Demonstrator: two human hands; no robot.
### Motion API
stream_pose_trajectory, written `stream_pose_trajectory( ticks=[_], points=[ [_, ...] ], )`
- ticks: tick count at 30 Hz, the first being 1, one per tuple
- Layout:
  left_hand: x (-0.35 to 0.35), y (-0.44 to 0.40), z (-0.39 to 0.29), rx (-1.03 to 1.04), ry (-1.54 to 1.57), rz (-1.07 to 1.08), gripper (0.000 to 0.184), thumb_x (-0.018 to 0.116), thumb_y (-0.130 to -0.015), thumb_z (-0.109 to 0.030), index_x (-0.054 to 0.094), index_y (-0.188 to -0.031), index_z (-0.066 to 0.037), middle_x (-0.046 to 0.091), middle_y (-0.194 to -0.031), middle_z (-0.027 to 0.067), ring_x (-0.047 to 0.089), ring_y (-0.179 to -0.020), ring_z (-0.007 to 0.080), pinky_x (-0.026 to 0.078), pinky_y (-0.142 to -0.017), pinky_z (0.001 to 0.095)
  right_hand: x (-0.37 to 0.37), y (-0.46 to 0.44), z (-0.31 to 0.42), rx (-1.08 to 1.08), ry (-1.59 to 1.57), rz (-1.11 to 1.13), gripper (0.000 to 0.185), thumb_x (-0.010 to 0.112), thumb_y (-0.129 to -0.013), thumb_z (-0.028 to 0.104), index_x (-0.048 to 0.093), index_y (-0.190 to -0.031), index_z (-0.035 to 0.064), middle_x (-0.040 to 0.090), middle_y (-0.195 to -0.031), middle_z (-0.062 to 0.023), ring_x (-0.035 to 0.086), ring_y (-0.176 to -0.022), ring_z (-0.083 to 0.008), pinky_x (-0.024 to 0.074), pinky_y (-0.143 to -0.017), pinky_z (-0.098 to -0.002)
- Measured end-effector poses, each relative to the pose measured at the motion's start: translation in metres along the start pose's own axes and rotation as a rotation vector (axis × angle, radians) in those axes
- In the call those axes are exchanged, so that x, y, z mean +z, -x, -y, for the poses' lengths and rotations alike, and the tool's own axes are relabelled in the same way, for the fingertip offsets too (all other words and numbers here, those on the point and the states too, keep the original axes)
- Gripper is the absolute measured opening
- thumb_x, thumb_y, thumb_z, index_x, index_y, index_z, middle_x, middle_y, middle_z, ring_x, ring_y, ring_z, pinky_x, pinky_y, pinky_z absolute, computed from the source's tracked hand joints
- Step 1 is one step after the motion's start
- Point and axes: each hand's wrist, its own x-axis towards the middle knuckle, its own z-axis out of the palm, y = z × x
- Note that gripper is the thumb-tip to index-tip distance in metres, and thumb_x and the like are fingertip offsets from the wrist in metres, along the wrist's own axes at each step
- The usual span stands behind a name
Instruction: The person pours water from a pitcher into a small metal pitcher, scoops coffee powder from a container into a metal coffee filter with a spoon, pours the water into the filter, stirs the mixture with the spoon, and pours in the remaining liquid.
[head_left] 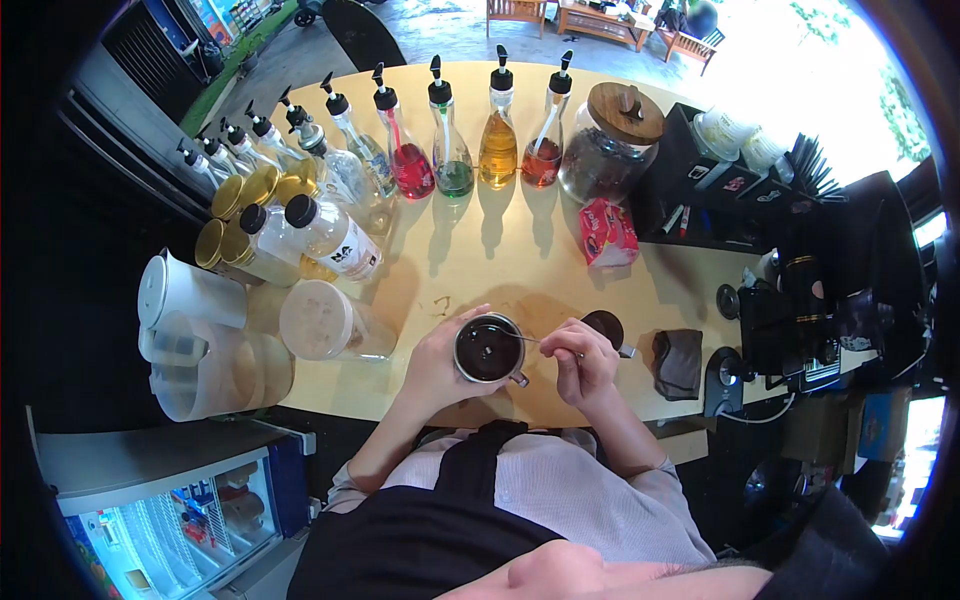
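Note:
My left hand [440, 355] is wrapped round the side of a metal-rimmed mug [489, 348] of dark brown liquid with a few bubbles on top. The mug's small handle [520, 380] points toward my right. Pinched in my right hand [584, 357] is a thin metal spoon [528, 339], slanting over the rim. Its lower end is hidden in the liquid. Just behind the right hand is a dark round vessel [604, 322], partly covered by the fingers. A folded dark cloth [677, 364] lies to the right of that hand.
Pump bottles [498, 140] of coloured syrup line the table's back edge, near a wooden-lidded jar [612, 140] and a pink packet [608, 233]. At left stand a lidded tub [330, 320], capped bottles [335, 238] and plastic pitchers [200, 370]. A black organizer [700, 190] and a machine [810, 300] are right.

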Motion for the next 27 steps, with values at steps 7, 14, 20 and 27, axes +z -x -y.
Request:
stream_pose_trajectory(
  ticks=[7, 14, 20, 27],
  points=[
    [-0.0001, -0.0006, 0.0005, 0.004, 0.008, -0.008, 0.072, 0.085, -0.051, -0.028, 0.055, -0.113, -0.005, 0.057, -0.120, 0.0119, 0.060, -0.104, 0.0240, 0.047, -0.087, 0.0336, 0.0010, -0.0035, 0.0023, 0.013, 0.021, 0.022, 0.009, 0.053, -0.088, 0.008, 0.052, -0.086, -0.0009, 0.059, -0.067, -0.0095, 0.054, -0.052, -0.0202, 0.0426, -0.047, -0.0282],
    [0.0014, -0.0009, 0.0022, 0.013, 0.021, -0.050, 0.066, 0.082, -0.054, -0.036, 0.059, -0.109, -0.008, 0.059, -0.118, 0.0090, 0.060, -0.103, 0.0253, 0.049, -0.086, 0.0350, 0.0010, -0.0039, -0.0003, 0.028, -0.033, 0.065, 0.006, 0.057, -0.085, 0.004, 0.054, -0.086, -0.0013, 0.061, -0.071, -0.0100, 0.053, -0.051, -0.0207, 0.0424, -0.047, -0.0288],
    [0.0008, -0.0009, 0.0028, 0.018, 0.025, -0.055, 0.070, 0.082, -0.053, -0.038, 0.058, -0.111, -0.008, 0.059, -0.117, 0.0089, 0.061, -0.101, 0.0256, 0.049, -0.084, 0.0352, -0.0013, -0.0026, -0.0011, -0.014, -0.024, 0.030, 0.007, 0.058, -0.084, 0.005, 0.055, -0.084, -0.0010, 0.061, -0.071, -0.0097, 0.053, -0.051, -0.0206, 0.0421, -0.047, -0.0287],
    [0.0024, -0.0003, 0.0032, -0.009, 0.002, -0.054, 0.071, 0.082, -0.053, -0.039, 0.058, -0.112, -0.007, 0.059, -0.117, 0.0086, 0.061, -0.100, 0.0257, 0.049, -0.084, 0.0358, 0.0007, -0.0050, -0.0014, -0.059, -0.044, 0.094, 0.019, 0.049, -0.093, 0.017, 0.052, -0.086, -0.0002, 0.059, -0.066, -0.0081, 0.052, -0.048, -0.0185, 0.0405, -0.043, -0.0275]
  ],
)
